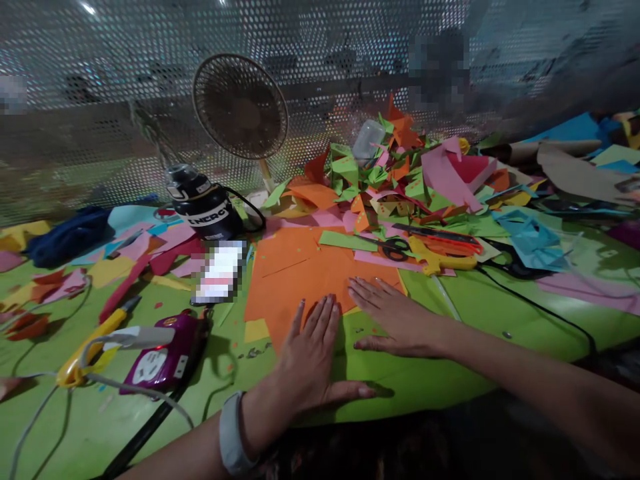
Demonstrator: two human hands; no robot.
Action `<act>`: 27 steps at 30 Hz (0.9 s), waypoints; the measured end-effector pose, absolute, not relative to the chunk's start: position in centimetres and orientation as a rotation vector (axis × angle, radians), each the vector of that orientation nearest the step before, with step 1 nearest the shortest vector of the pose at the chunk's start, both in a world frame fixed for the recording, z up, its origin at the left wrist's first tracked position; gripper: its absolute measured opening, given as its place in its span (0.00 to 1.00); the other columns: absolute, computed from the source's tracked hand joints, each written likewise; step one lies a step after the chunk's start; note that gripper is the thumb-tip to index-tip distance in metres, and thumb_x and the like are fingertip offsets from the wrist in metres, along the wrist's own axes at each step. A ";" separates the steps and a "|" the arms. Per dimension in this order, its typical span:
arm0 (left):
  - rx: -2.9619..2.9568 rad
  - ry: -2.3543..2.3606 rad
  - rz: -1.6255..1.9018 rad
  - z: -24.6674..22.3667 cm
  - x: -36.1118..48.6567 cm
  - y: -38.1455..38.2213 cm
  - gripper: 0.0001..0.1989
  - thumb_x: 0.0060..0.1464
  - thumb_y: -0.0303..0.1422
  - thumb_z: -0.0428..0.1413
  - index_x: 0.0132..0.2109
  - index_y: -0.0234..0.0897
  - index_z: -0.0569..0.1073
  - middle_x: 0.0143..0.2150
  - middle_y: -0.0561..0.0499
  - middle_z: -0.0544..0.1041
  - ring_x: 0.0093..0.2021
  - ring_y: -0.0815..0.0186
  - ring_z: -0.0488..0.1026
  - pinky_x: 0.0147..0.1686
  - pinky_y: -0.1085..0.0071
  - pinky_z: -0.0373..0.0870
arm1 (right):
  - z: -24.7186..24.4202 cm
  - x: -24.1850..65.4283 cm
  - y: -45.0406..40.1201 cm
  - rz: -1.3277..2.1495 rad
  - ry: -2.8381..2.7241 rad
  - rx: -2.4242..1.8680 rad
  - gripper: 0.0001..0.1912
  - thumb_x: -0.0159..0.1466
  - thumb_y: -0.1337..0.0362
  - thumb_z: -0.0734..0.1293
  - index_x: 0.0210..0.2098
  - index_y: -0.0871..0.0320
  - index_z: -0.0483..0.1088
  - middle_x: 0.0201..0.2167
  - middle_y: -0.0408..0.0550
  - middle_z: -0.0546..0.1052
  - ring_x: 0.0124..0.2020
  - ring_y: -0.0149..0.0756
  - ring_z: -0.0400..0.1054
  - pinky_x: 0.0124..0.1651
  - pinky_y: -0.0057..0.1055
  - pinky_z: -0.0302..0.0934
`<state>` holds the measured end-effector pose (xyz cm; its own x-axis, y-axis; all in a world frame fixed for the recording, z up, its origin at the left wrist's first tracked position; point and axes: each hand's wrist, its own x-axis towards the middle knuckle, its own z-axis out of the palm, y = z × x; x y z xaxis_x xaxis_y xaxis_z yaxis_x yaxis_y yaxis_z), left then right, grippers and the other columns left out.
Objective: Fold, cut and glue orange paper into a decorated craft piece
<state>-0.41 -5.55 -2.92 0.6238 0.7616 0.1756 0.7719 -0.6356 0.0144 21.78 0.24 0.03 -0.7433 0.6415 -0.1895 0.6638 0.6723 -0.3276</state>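
Observation:
My left hand [311, 357] lies flat with its thumb spread, fingertips on the lower edge of an orange paper sheet [295, 267]. To its right, my right hand [393, 313] rests palm down, fingers stretched over the sheet's lower right part. Neither hand holds anything. Beyond them, a green paper strip [345, 241] lies across the sheet's top edge. Black-handled scissors [395, 249] and a yellow glue gun [440, 259] sit just past my right hand. A lit phone [220, 272], its screen blurred, lies left of the sheet.
A purple power strip [163, 353] with cables and a second yellow-handled tool [95, 347] occupy the left. Behind stand a black jug [210, 210] and a fan [241, 107] before a perforated metal screen [325, 40]. Coloured paper scraps [395, 173] pile up at the back right.

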 end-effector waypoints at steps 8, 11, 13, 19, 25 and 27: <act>-2.750 -1.205 -0.208 -2.9 -4.4 -6.8 0.56 0.51 0.66 0.37 0.70 0.23 0.42 0.68 0.29 0.57 0.67 0.46 0.56 0.65 0.52 0.44 | 1.9 21.8 0.6 -0.756 2.730 1.097 0.51 0.63 0.35 0.51 0.69 0.71 0.41 0.70 0.63 0.40 0.71 0.50 0.32 0.70 0.50 0.34; -2.739 -1.208 -0.227 -3.0 -4.4 -6.9 0.56 0.50 0.67 0.38 0.70 0.23 0.43 0.67 0.29 0.58 0.67 0.45 0.57 0.65 0.51 0.47 | 2.1 20.5 0.3 -0.741 2.782 1.096 0.52 0.63 0.34 0.51 0.69 0.70 0.42 0.70 0.64 0.42 0.71 0.50 0.34 0.70 0.49 0.33; -2.720 -1.198 -0.217 -3.1 -4.3 -6.9 0.56 0.50 0.67 0.38 0.70 0.22 0.46 0.67 0.28 0.58 0.66 0.44 0.57 0.65 0.51 0.45 | 1.9 19.4 -0.1 -0.701 2.858 1.019 0.52 0.63 0.34 0.51 0.69 0.70 0.42 0.70 0.63 0.42 0.72 0.49 0.33 0.71 0.49 0.30; -2.657 -1.113 -0.280 -3.4 -4.4 -6.7 0.57 0.50 0.67 0.38 0.70 0.22 0.44 0.66 0.29 0.60 0.66 0.47 0.58 0.66 0.52 0.35 | 0.8 21.0 -0.8 -0.630 2.853 1.036 0.49 0.63 0.35 0.50 0.69 0.67 0.44 0.70 0.61 0.44 0.71 0.48 0.35 0.71 0.49 0.32; -2.686 -1.087 -0.273 -2.8 -4.4 -6.7 0.57 0.52 0.65 0.39 0.70 0.20 0.36 0.66 0.27 0.59 0.66 0.46 0.58 0.64 0.52 0.45 | 1.1 24.9 0.0 -0.434 2.796 1.324 0.46 0.64 0.36 0.51 0.68 0.66 0.52 0.68 0.63 0.53 0.69 0.53 0.44 0.68 0.53 0.40; -2.702 -1.114 -0.252 -2.6 -4.3 -6.8 0.57 0.52 0.65 0.39 0.70 0.20 0.34 0.66 0.27 0.58 0.66 0.46 0.58 0.62 0.52 0.50 | 1.4 24.1 1.0 -0.370 2.844 1.386 0.42 0.66 0.39 0.53 0.65 0.66 0.58 0.66 0.63 0.59 0.67 0.53 0.51 0.67 0.51 0.46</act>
<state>-4.30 -6.76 -2.62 0.6999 0.6745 0.2350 0.7099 -0.6930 -0.1254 24.11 0.95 1.43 -0.6204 0.7818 -0.0615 0.7715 0.5944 -0.2269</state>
